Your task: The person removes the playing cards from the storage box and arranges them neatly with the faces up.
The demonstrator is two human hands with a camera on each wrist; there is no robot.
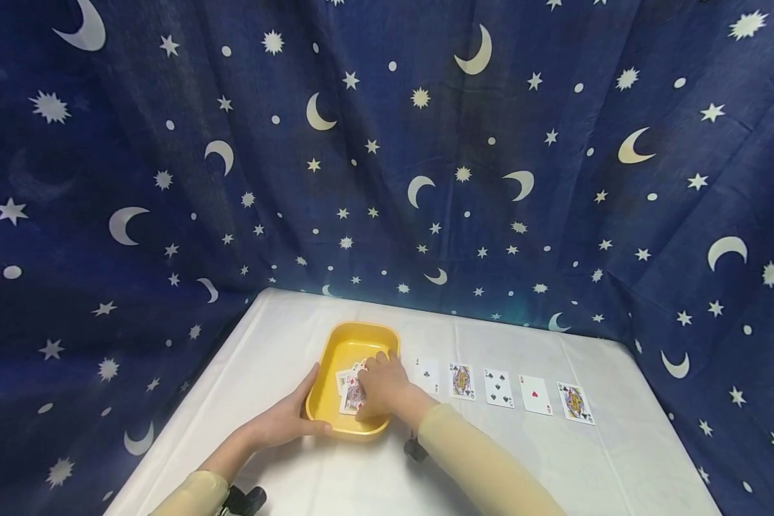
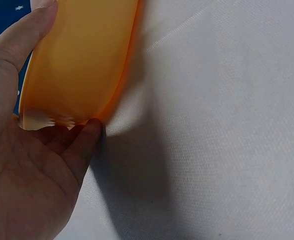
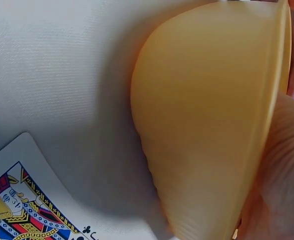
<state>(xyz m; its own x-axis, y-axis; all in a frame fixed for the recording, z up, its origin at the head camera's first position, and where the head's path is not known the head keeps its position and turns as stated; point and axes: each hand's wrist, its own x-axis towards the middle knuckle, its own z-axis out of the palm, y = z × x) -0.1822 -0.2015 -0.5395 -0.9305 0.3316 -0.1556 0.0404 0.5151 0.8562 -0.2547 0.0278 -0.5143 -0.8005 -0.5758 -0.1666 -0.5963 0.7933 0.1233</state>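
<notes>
A yellow plastic tray [image 1: 348, 342] stands on the white-covered table with several playing cards [image 1: 351, 398] lying face up in a loose pile inside it. My left hand [image 1: 284, 421] holds the tray's left side, thumb and fingers spread round its near-left corner; the left wrist view shows them against the tray wall [image 2: 82, 60]. Over the right-hand rim reaches my right hand [image 1: 385, 387], its bent fingers down at the pile. Its fingertips partly hide the cards, and I cannot tell whether they pinch one. In the right wrist view the tray's outer wall [image 3: 201, 110] covers the fingers.
Right of the tray runs a row of face-up cards: an ace of clubs [image 1: 428, 375], a face card [image 1: 462, 380], a spade card [image 1: 499, 388], a red ace [image 1: 535, 395] and another face card [image 1: 575, 403]. A dark blue curtain [image 1: 387, 179] hangs behind the table.
</notes>
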